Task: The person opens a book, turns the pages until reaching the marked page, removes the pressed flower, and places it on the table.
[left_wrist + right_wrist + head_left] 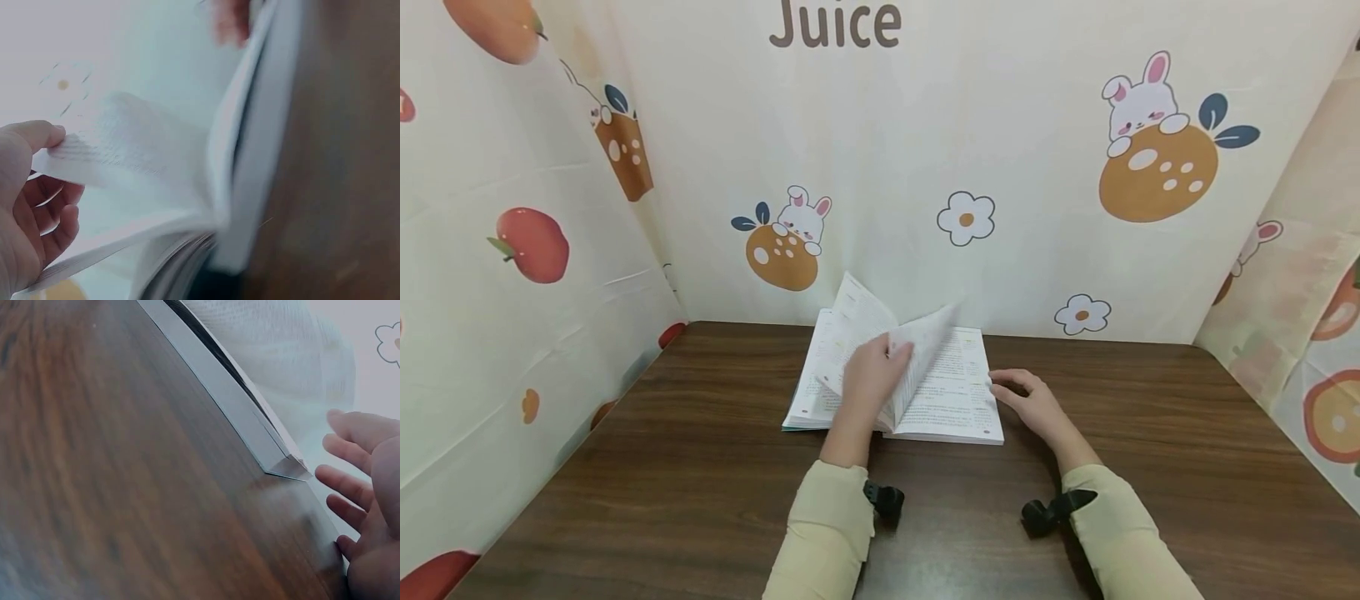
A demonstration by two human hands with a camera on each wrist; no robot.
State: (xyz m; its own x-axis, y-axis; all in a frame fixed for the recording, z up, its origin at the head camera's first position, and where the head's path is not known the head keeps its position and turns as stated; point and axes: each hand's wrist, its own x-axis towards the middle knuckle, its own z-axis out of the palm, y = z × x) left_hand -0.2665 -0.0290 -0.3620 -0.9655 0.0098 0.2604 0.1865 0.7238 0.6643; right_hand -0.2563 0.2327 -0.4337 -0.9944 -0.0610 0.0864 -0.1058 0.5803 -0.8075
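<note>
An open book (958, 396) with printed text lies on the table near its back edge. My left hand (867, 379) is over the book's left half and pinches a page (925, 342), which stands lifted and curved above the middle. In the left wrist view the thumb of the left hand (25, 181) lies on that page (119, 140), with the other fingers curled below it. Beside the book's right edge is my right hand (1033, 404), its fingers loosely bent and holding nothing. The right wrist view shows these fingers (350, 481) close to the book's corner.
The dark wooden table (700, 492) reaches to a printed cloth (880, 150) hanging behind the book. More cloth with fruit pictures hangs at the left and right sides. Each wrist wears a small black camera (887, 502) on a strap.
</note>
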